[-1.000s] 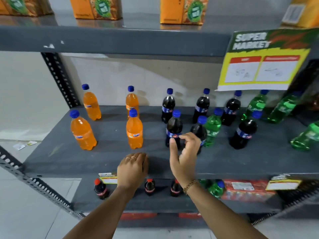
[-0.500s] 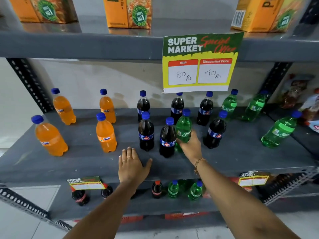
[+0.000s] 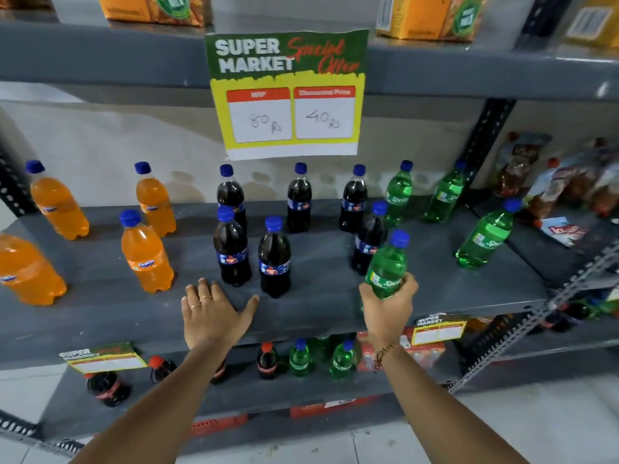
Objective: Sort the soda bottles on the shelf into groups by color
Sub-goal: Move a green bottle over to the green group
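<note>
Right hand [image 3: 388, 306] grip closed around green Sprite bottle [image 3: 387, 269], left hand [image 3: 214, 313] flat, fingers spread, sign [image 3: 288, 92] reading "Super Market".

You are facing a grey metal shelving rack [image 3: 335, 316] set against a pale, off-white wall [image 3: 100, 142]. Its black uprights [image 3: 485, 142] are punched with rows of holes, and a slotted grey brace [image 3: 536, 326] runs diagonally at the lower right. A green and yellow price sign [image 3: 288, 95] hangs from the edge of the shelf above you, reading "SUPER MARKET" with 80 and 40 handwritten in two white boxes. Orange cartons [image 3: 432, 18] stand on that upper shelf. Smaller price tags [image 3: 104, 358] are clipped to the front edge below. Snack packets [image 3: 569, 185] fill the neighbouring bay on your right. The floor [image 3: 502, 426] is light tile under soft, even light
</note>
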The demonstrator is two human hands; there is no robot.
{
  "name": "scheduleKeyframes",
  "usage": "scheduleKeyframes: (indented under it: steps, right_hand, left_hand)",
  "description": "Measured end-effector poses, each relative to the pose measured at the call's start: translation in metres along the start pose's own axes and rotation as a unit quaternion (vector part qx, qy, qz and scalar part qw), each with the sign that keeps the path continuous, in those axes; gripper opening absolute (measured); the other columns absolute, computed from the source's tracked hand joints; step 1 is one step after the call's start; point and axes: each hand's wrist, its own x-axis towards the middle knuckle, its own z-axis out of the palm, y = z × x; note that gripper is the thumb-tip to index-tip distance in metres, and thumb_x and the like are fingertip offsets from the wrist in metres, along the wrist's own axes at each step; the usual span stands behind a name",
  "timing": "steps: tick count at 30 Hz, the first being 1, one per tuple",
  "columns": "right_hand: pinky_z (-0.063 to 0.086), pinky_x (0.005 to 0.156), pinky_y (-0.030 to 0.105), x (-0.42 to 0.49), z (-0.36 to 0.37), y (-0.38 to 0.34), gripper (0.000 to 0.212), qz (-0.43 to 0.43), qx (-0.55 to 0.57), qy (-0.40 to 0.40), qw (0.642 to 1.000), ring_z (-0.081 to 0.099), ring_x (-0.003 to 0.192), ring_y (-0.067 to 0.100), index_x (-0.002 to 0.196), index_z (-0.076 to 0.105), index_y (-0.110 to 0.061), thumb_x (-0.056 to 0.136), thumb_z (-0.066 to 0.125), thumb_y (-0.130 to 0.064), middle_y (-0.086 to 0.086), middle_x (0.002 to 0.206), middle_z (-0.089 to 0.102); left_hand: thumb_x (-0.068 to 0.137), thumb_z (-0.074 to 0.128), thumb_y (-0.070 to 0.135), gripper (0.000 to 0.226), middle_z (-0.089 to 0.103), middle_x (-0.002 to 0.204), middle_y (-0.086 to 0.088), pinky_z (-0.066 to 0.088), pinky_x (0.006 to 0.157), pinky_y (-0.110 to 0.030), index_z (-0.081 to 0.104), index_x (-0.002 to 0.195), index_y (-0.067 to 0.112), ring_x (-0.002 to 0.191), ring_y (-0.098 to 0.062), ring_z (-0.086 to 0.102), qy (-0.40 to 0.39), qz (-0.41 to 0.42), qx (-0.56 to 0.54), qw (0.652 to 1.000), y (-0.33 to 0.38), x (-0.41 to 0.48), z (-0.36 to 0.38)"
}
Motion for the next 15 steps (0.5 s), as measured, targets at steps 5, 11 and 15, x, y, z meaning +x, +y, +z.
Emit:
scheduleKeyframes:
  steps: [5, 11, 15]
  right_hand:
    - [0.041, 0.075, 0.028, 0.053, -0.016, -0.001, 0.049, 0.006, 0.019, 0.08, 0.997, 0.057, 0.089, 0.028, 0.103, 0.042, -0.016, 0.068, 0.073, -0.005, 0.01, 0.101, 0.054]
    - [0.042, 0.09, 0.039, 0.105, -0.019, 0.005, 0.054, -0.011, -0.035, 0.094, 0.995, 0.047, 0.11, 0.035, 0.111, 0.051, 0.005, 0.063, 0.074, -0.001, 0.024, 0.112, 0.054]
    - [0.044, 0.094, 0.045, 0.121, -0.017, 0.011, 0.057, -0.007, -0.038, 0.092, 0.995, 0.049, 0.109, 0.035, 0.113, 0.051, 0.002, 0.062, 0.074, -0.003, 0.024, 0.114, 0.054]
  left_hand:
    - [0.079, 0.032, 0.074, 0.098, 0.015, 0.157, -0.014, 0.008, 0.12, -0.043, 0.018, 0.145, 0.004, 0.145, -0.032, 0.005, 0.009, 0.003, 0.011, 1.0, 0.001, 0.0, 0.002]
    - [0.079, 0.03, 0.074, 0.098, 0.012, 0.157, -0.015, 0.006, 0.12, -0.043, 0.015, 0.146, 0.004, 0.145, -0.032, 0.003, 0.006, 0.003, 0.008, 1.0, 0.002, -0.002, 0.002]
    - [0.079, 0.031, 0.074, 0.097, 0.012, 0.157, -0.014, 0.006, 0.12, -0.043, 0.017, 0.146, 0.005, 0.145, -0.031, 0.003, 0.01, 0.004, 0.0, 1.0, 0.002, -0.002, 0.003]
